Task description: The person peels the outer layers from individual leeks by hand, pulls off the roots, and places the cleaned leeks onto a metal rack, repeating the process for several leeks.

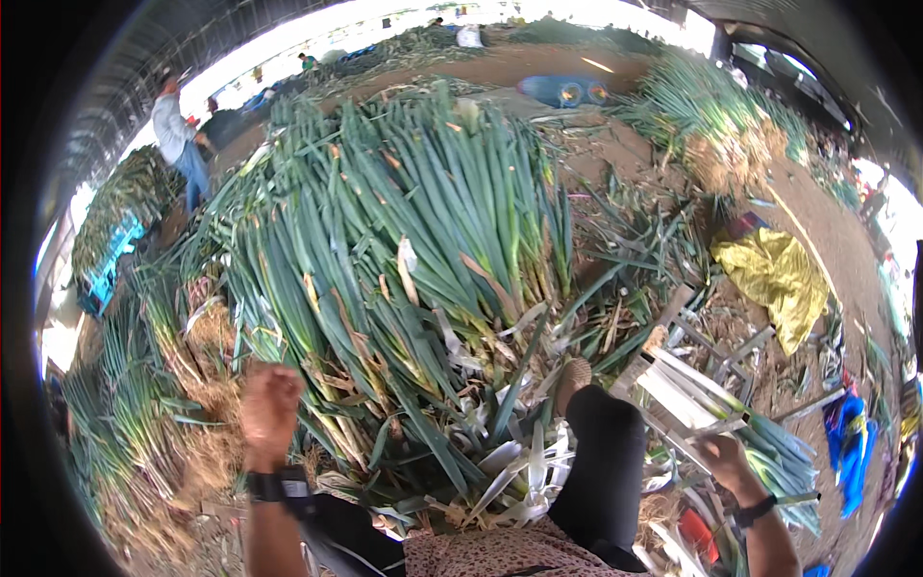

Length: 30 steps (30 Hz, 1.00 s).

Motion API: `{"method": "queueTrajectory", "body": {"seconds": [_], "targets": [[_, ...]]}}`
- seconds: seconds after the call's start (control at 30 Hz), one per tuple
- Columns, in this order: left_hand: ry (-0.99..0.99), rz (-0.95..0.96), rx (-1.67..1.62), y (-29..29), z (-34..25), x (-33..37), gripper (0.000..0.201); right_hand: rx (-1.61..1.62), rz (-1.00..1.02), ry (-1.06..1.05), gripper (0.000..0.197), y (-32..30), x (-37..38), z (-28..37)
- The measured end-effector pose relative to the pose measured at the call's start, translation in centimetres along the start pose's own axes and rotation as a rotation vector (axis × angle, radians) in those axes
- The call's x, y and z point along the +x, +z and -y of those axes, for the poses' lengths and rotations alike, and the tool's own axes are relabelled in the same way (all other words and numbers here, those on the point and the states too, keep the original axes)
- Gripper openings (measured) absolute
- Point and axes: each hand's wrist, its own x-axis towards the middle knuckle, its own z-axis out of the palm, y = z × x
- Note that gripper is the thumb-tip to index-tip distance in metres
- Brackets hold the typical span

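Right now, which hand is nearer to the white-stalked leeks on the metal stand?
Right. The right hand is close beside the white-stalked leeks; the left hand is well to their left, near the big leek pile.

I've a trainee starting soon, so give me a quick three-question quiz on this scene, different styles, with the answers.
1. Which of the wearer's hands is nearer the gray frame? A, left; B, right.
2. Fill in the colour: the crumpled sheet on the ground is ____.
3. True or false: the large middle pile of long green onions lies to the right of that sheet.

Key: 1. B, the right hand. 2. Yellow. 3. False; it lies to the left.
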Motion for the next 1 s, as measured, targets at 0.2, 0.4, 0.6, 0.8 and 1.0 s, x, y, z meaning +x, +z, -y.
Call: {"method": "queueTrajectory", "body": {"seconds": [0.2, 0.4, 0.6, 0.8, 1.0], "targets": [[-0.06, -0.45, -0.317, -7.1, 9.7, 1.3, 0.017, 0.121, 0.465, -0.358, 0.023, 9.3, 12.4, 20.3], [0.048, -0.636, -0.41, -12.6, 7.4, 1.8, 0.02, -0.348, 0.902, -0.439, 0.027, 27.2, 18.3, 25.8], [0.191, -0.522, -0.343, -14.5, 2.8, -0.7, 0.014, 0.147, 1.119, -0.352, 0.028, 47.9, 14.6, 29.9], [0.098, -0.656, -0.558, -17.1, 2.4, -2.7, 0.02, 0.194, 0.629, 0.27, 0.052, 59.9, 13.9, 34.6], [0.006, -0.581, -0.721, -15.9, 2.5, -1.6, 0.022, 0.171, 0.525, 0.129, 0.043, 63.8, 21.4, 31.2]]}}
